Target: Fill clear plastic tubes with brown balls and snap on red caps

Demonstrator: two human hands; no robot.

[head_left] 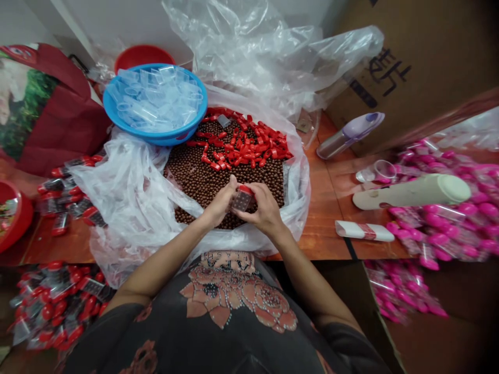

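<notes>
a wooden table (323, 231) beside a cardboard carton (421, 67) held a white plastic sack (128, 192) of brown beads (195, 169) and red caps (245, 145), with a blue basin (111, 109) of clear plastic tubes (156, 98) at its edge. pink-capped packs (440, 234) lay at right, red-capped packs (58, 197) at left. the sack hid much of the table, and the held tube's contents were hard to make out. a small clear tube (241, 201) with a red cap sat clamped between the person's left hand (220, 202) and right hand (265, 208), together above the beads.
</notes>
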